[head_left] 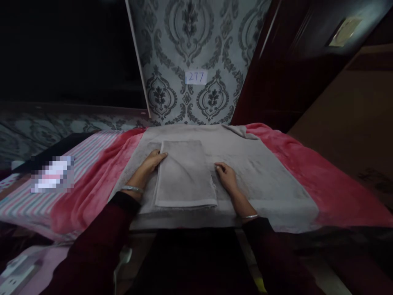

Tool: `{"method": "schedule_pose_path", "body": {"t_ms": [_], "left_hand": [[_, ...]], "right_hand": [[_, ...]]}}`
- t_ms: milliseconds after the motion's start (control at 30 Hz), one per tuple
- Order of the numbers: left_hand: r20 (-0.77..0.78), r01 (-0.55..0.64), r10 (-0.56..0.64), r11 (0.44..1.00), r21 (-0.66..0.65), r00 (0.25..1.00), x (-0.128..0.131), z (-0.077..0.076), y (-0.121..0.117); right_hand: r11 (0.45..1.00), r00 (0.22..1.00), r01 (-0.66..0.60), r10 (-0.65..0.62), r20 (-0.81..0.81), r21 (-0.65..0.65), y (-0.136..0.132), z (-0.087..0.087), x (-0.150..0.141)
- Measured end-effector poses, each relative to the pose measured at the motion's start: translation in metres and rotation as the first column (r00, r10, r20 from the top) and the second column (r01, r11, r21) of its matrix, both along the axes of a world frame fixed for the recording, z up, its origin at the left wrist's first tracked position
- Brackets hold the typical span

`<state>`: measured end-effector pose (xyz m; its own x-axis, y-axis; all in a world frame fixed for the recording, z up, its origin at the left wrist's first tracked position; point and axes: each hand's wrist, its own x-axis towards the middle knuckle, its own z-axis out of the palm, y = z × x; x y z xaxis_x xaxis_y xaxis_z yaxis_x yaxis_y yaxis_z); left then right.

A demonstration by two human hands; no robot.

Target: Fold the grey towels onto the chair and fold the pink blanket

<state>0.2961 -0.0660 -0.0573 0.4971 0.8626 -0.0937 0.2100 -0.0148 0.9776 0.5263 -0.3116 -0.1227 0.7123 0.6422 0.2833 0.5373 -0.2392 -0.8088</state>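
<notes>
One folded towel (184, 176) on one cloth (260, 180); left hand (152, 160) holding, right hand (227, 176) beside.

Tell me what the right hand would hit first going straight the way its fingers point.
Probably the folded towel, at its right edge, just left of the right hand; how high the hand sits is unclear, so it might pass over.

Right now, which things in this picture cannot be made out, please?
Head view:
Folded gray towel: underside, turned toward the gray cloth.
Right hand: palm, hidden by its own back.
Object on the striped sheet: its identity, blurred by pixelation.
Television: cut off by top and left edges.
</notes>
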Motion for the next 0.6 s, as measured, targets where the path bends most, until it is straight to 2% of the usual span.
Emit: {"method": "schedule_pose_path", "body": {"t_ms": [200, 333, 500, 600], "left_hand": [[-0.017, 0.007, -0.006, 0.996, 0.094, 1.0, -0.014, -0.016, -0.028], [-0.093, 0.02, -0.007, 0.99, 0.142, 0.996, -0.017, -0.011, -0.037], [-0.195, -0.003, 0.054, 0.968, 0.252, 0.979, -0.024, -0.002, -0.038], [-0.219, 0.046, 0.005, 0.973, 0.226, 0.976, -0.034, -0.003, -0.041]], "right_hand": [[0.999, 1.0, -0.021, 0.021, -0.007, 0.047, -0.002, -0.007, 0.006], [0.99, 0.999, -0.036, 0.035, 0.009, 0.133, -0.003, -0.014, 0.011], [0.989, 0.999, -0.04, 0.042, -0.008, 0.145, -0.004, -0.018, 0.013], [0.989, 0.999, -0.038, 0.038, -0.001, 0.14, -0.004, -0.018, 0.013]]}}
